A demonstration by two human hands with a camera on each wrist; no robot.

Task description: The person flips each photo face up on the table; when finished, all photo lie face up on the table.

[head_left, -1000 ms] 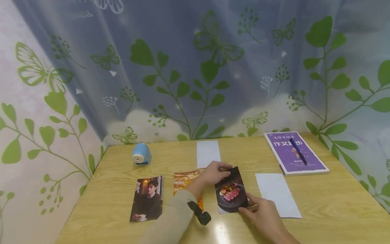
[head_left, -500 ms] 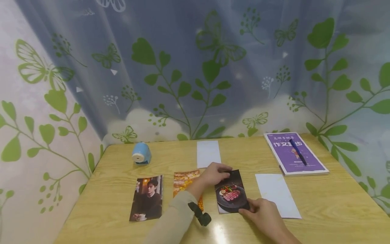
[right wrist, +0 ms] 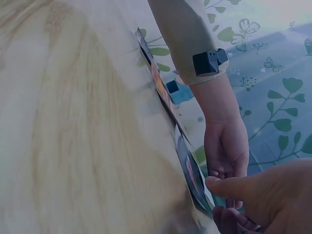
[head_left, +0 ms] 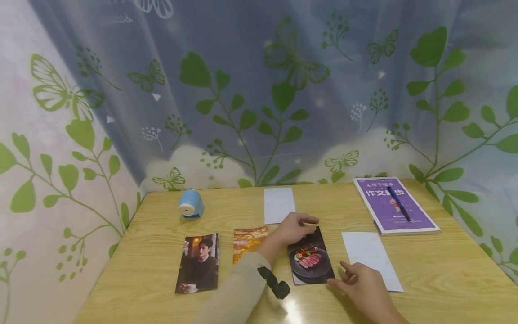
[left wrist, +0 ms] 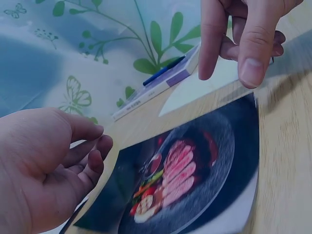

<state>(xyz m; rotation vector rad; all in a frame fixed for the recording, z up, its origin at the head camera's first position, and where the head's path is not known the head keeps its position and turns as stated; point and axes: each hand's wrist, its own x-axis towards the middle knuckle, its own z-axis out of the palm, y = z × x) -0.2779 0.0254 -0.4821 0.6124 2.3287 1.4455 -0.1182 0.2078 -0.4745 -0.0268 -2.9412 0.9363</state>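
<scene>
Both hands let go of the food photo.
It now lies flat; left hand and right hand hover with loosened fingers.

Glossy food photo card lies on wooden table between left hand behind it and right hand at its near-right corner; white paper slip just right.

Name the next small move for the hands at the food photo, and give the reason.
Probably lift both hands clear. The food photo lies flat on the table, in line with the portrait photo and the orange photo. The left hand hovers at its top edge, the right hand at its lower corner, and neither appears to grip it.
</scene>
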